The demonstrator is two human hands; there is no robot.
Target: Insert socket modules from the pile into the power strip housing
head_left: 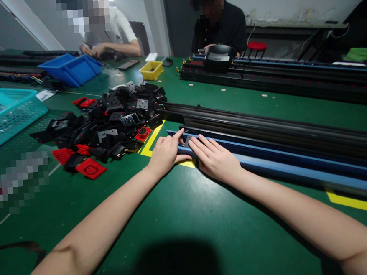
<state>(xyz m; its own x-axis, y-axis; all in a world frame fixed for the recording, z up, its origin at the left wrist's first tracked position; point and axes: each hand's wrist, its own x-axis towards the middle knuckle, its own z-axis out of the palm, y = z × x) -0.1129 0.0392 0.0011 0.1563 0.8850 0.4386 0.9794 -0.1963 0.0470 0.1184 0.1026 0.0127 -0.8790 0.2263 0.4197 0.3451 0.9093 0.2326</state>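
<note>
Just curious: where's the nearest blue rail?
In the head view, the nearest blue rail runs centre to right edge, beside black rails, right hand near its left end.

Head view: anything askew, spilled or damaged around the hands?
No spill or clear damage shows. Only the pile of black and red parts looks untidy, lying jumbled at odd angles on the green table, left of the blue rail.
</note>
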